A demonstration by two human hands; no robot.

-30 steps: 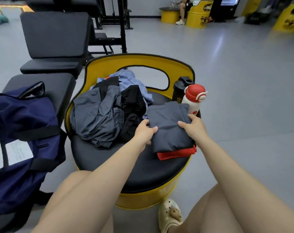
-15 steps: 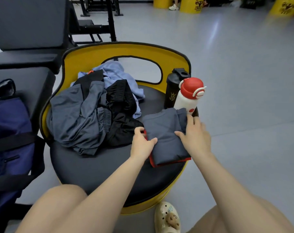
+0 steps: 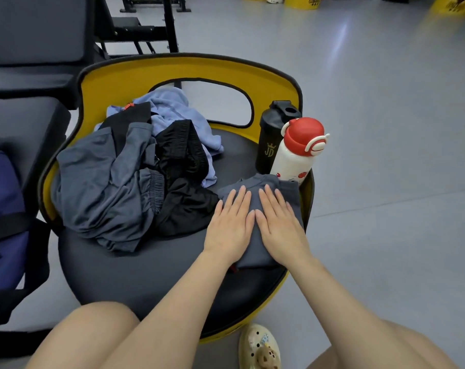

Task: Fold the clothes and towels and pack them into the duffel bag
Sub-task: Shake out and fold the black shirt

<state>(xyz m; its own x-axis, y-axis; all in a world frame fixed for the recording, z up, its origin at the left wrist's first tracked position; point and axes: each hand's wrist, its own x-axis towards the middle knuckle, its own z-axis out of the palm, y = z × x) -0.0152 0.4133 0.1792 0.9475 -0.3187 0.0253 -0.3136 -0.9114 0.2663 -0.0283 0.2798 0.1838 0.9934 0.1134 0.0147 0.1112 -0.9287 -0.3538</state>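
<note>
A folded dark grey garment (image 3: pixel 255 251) lies on the right side of the black round seat (image 3: pixel 135 272), with a sliver of red cloth under its near edge. My left hand (image 3: pixel 231 225) and my right hand (image 3: pixel 279 222) press flat on it side by side, fingers straight. To the left sits a loose pile: a grey garment (image 3: pixel 101 187), black shorts (image 3: pixel 183 182) and a light blue cloth (image 3: pixel 172 110). The navy duffel bag (image 3: pixel 2 198) shows at the left edge, mostly out of frame.
A black shaker bottle (image 3: pixel 271 137) and a white bottle with a red cap (image 3: pixel 297 153) stand at the seat's right rim, just beyond the folded garment. The yellow seat back (image 3: pixel 188 67) curves behind. Black padded benches (image 3: pixel 26 83) stand at left; grey floor at right.
Both hands let go of the garment's edges and now lie flat on top of it. The view has tilted down and closer, so less of the bag shows.
</note>
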